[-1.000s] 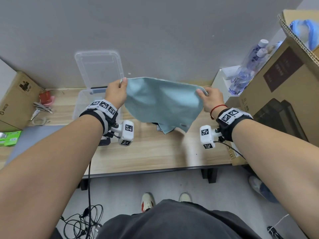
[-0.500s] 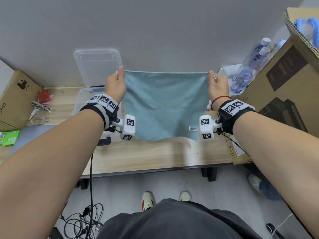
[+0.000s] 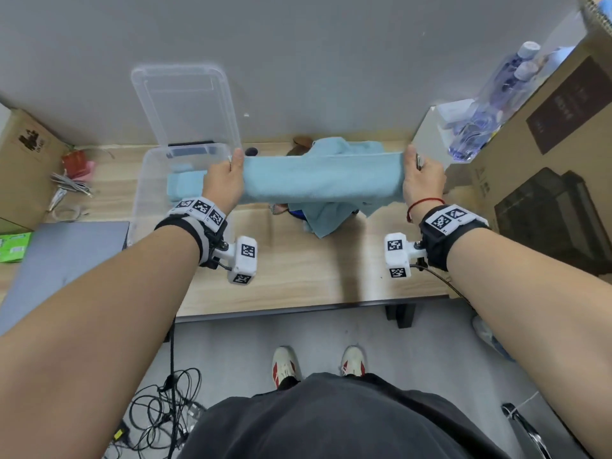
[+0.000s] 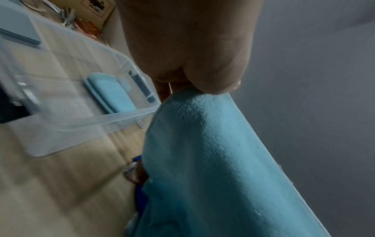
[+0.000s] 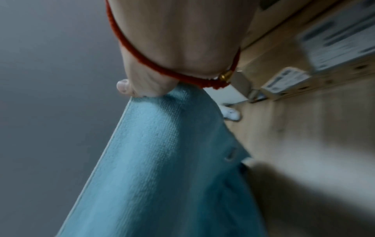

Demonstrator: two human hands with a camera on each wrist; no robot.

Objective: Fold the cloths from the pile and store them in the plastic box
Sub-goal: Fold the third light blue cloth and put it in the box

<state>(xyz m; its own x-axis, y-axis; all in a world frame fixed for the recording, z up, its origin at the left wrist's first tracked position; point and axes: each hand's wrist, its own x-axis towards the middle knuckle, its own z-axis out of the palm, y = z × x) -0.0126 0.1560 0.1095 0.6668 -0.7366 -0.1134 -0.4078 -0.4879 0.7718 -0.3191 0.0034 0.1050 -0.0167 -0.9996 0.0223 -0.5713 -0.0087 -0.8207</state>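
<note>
The wooden bench (image 3: 298,276) carries everything: the clear plastic box (image 3: 145,207) at its left with its lid propped against the wall behind, and the pile (image 3: 331,213) of blue cloths heaped near the middle. One folded cloth (image 4: 113,94) already lies in the box, so by my reading the task is partly done and the step in hand is folding another. The cloth (image 3: 321,180) being worked on is stretched taut in the air above the pile, a horizontal band between the two hands, apparently doubled along its length. The next move probably calls for bringing the two ends together to halve it again, keeping the edges matched, then carrying it left into the box beside the stored one. Both forearms reach forward, well apart and level. The left hand (image 3: 223,180) pinches the cloth's left end between thumb and curled fingers; the right hand (image 3: 420,180) pinches the right end the same way, thumb on top
</note>
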